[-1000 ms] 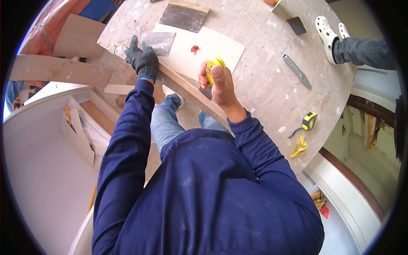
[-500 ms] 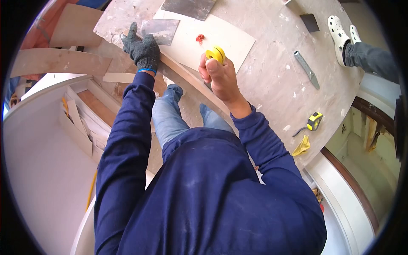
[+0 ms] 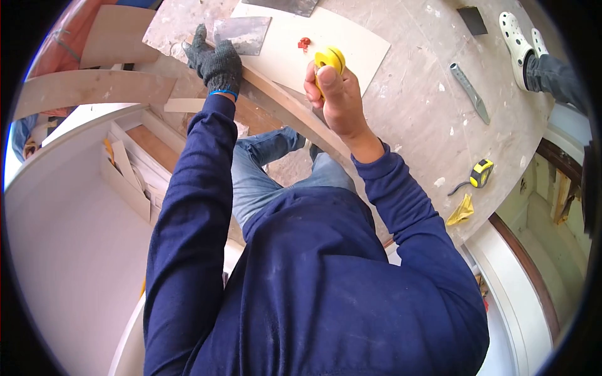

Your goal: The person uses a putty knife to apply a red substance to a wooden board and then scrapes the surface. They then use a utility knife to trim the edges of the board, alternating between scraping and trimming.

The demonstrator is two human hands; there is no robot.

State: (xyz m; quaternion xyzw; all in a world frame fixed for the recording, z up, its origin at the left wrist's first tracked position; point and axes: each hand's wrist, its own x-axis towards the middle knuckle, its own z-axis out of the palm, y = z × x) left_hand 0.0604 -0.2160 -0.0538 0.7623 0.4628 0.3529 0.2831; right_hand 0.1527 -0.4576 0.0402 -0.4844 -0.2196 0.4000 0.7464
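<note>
My left hand (image 3: 216, 66), in a dark grey knit glove, grips the upper end of a long wooden strip (image 3: 282, 100) along the near edge of the work table. My bare right hand (image 3: 338, 103) is closed around a yellow round thing (image 3: 330, 59) with a groove and a hole, above a pale sheet (image 3: 357, 45); its exact kind I cannot make out. Just left of it a small red piece (image 3: 304, 44) lies on the sheet. A grey smeared plate (image 3: 244, 34) lies beside my gloved hand.
On the table (image 3: 414, 119) are a grey utility knife (image 3: 469, 94), a yellow-black tape measure (image 3: 481, 173), a crumpled yellow scrap (image 3: 461, 210) and a dark square (image 3: 472, 20). Another person's white clog (image 3: 515, 41) stands at right. A curved board (image 3: 94, 88) is at left.
The view has shifted, so the table things sit farther right. My legs have changed position below the strip. Both hands keep their holds.
</note>
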